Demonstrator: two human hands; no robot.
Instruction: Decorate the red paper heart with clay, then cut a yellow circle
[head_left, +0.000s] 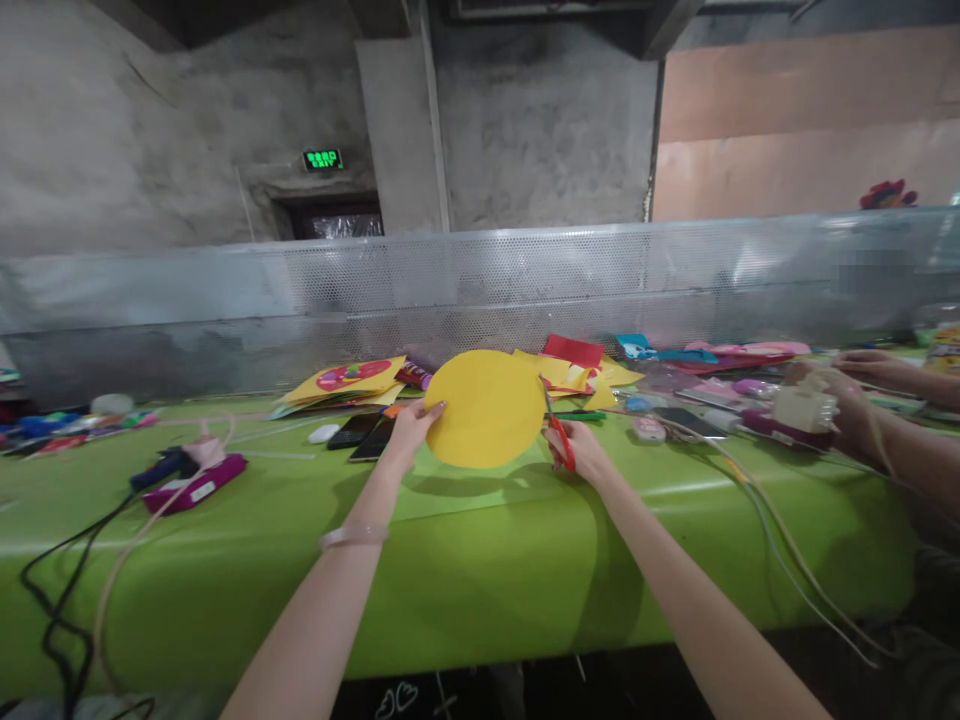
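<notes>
A round yellow paper disc (486, 410) is held up above the table, tilted toward me. My left hand (409, 435) pinches its left edge, thumb on the near face. At the disc's right edge, my right hand (579, 450) grips red-handled scissors (562, 440), fingers wrapped around the loops. The scissors' blades point upward along the rim; whether they touch the paper I cannot tell. Beneath the disc lies a light green sheet (442, 490). Dark phones (356, 430) rest beside my left hand.
A green-covered table (510, 580) backs onto a perforated metal panel (487, 270). Yellow craft sheets (345, 385) and red paper (572, 350) lie behind the disc. Purple power strips with cables (196, 485) sit at left and right. Another person's hands (847, 400) work at the right.
</notes>
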